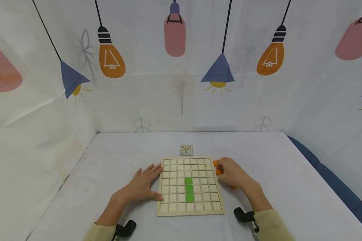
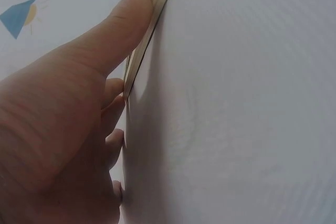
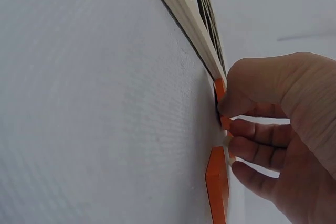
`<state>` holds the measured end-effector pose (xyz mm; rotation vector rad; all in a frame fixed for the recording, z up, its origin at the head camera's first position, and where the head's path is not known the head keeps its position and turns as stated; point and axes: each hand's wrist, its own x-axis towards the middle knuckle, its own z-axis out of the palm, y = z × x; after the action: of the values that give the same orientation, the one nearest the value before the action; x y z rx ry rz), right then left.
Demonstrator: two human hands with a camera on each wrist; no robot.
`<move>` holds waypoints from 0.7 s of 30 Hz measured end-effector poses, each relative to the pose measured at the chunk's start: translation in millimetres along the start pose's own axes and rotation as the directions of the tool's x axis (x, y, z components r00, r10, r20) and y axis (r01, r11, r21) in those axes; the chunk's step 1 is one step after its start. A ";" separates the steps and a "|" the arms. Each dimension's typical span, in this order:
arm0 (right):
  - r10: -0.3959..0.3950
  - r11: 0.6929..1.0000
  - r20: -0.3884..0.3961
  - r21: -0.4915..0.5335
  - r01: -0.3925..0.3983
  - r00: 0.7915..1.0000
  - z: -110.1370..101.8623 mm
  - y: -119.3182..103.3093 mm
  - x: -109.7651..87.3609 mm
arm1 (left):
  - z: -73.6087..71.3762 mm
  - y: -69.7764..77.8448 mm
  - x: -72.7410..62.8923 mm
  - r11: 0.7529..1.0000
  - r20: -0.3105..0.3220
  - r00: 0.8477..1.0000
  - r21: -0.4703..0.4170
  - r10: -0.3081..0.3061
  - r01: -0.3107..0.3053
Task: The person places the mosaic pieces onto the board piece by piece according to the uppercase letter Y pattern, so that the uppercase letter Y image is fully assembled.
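Note:
A wooden grid board (image 1: 172, 207) lies flat on the table, with a column of green tiles (image 1: 189, 188) set in its cells. My left hand (image 1: 139, 185) rests along the board's left edge, fingers spread and straight, the thumb near the lower corner. In the left wrist view the thumb (image 2: 128, 22) touches the board's side. Beside the board's right edge, my right hand (image 1: 233, 172) pinches an orange tile (image 3: 220, 86) between thumb and fingers. Another orange tile (image 3: 216, 182) lies under that hand, and one more orange tile (image 1: 215, 163) shows just beyond its fingertips.
Just past the board's far edge lies a small pattern card (image 1: 186, 150). The white table (image 1: 132, 147) meets a curtain printed with lamps (image 1: 218, 68) at its back. Black wrist camera mounts (image 1: 125, 229) sit on both forearms.

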<state>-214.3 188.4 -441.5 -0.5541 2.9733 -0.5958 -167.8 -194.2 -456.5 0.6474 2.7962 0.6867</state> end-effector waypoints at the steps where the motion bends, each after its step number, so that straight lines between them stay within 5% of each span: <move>1: 0.000 1.000 0.003 0.004 0.000 1.000 0.0 -0.4 0.0 | -0.2 0.3 -0.5 1.000 -0.001 1.000 -0.002 -0.001 0.001; 21: -0.018 1.000 -0.005 -0.022 0.018 1.000 -2.7 -2.9 -2.5 | 3.2 -1.1 1.1 1.000 0.001 1.000 0.002 -0.013 0.013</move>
<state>-211.4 187.7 -438.0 -0.5826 2.9865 -0.5678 -168.3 -193.3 -459.9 0.6287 2.7984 0.6814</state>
